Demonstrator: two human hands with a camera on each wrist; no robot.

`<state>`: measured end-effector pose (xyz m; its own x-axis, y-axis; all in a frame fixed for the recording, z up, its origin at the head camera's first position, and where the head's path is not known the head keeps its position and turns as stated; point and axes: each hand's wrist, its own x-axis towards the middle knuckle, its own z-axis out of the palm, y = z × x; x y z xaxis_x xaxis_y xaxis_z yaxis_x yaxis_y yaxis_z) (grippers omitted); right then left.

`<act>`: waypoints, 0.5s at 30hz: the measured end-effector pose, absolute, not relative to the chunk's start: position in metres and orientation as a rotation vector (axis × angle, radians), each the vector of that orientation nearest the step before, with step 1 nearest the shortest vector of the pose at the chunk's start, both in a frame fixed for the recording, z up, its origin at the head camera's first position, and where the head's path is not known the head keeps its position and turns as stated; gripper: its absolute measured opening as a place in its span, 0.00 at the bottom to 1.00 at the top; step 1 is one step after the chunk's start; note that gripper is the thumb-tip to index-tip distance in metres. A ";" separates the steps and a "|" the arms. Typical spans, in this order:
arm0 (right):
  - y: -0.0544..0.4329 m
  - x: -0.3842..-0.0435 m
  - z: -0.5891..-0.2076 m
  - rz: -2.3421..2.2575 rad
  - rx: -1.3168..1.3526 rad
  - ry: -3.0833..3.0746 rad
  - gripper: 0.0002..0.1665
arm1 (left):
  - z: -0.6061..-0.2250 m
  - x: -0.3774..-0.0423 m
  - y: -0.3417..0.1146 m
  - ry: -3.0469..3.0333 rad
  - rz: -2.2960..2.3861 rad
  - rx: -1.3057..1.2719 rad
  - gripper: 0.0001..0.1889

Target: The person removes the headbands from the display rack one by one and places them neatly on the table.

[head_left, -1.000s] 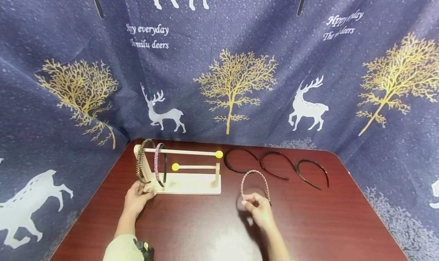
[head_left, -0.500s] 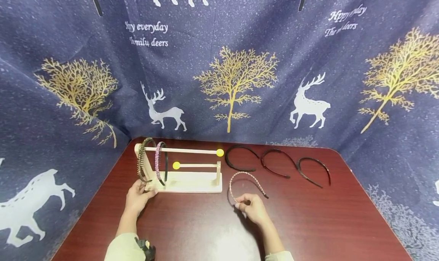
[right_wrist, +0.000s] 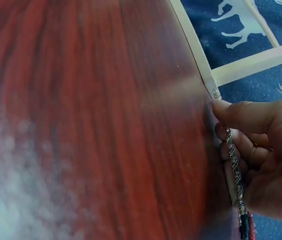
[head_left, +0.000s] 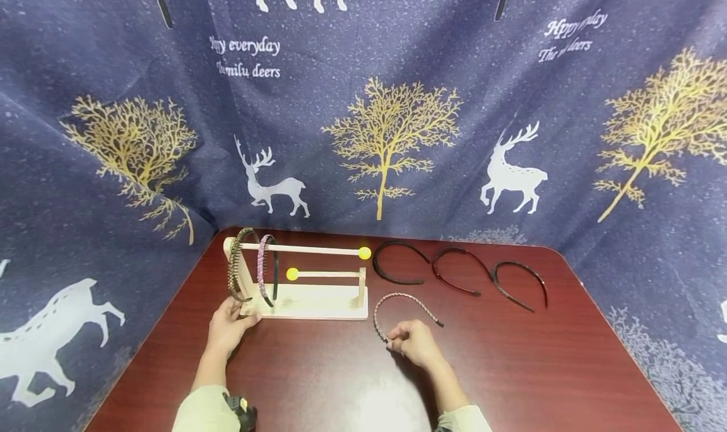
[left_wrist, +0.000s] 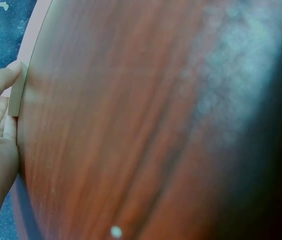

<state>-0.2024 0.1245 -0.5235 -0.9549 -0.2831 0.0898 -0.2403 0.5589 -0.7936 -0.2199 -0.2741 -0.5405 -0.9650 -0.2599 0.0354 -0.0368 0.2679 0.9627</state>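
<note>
My right hand (head_left: 416,343) pinches one end of a braided, beaded headband (head_left: 401,294) low over the table, right of a pale wooden headband stand (head_left: 318,303). In the right wrist view the headband's twisted band (right_wrist: 234,170) runs down past my curled fingers. My left hand (head_left: 228,328) grips the stand's front left corner, thumb along the base edge; the left wrist view shows the base corner (left_wrist: 18,92) between thumb and fingers. On the stand's upper rod hang a gold-green toothed headband (head_left: 232,271) and a pink sparkly one (head_left: 261,268). The lower rod (head_left: 326,275) is bare.
Behind the right hand lie a black headband (head_left: 382,273), a dark red one (head_left: 454,286) and a dark brown one (head_left: 514,301) on the red-brown table (head_left: 545,369). Yellow balls (head_left: 364,253) cap the rods. A blue deer-print cloth (head_left: 352,180) hangs around the table.
My right hand has shifted slightly left with the braided headband, which has tipped from upright to lying low near the table. The left hand stays at the stand's corner.
</note>
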 end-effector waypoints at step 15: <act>0.124 -0.201 -0.524 -1.403 -0.442 2.697 0.08 | -0.540 -0.218 -0.276 -2.391 -1.742 0.281 0.30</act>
<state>-0.2013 0.1237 -0.5236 -0.9562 -0.2841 0.0706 -0.2209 0.5419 -0.8109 -0.2184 -0.2758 -0.5398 -0.9678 -0.2505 0.0260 -0.0520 0.3001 0.9525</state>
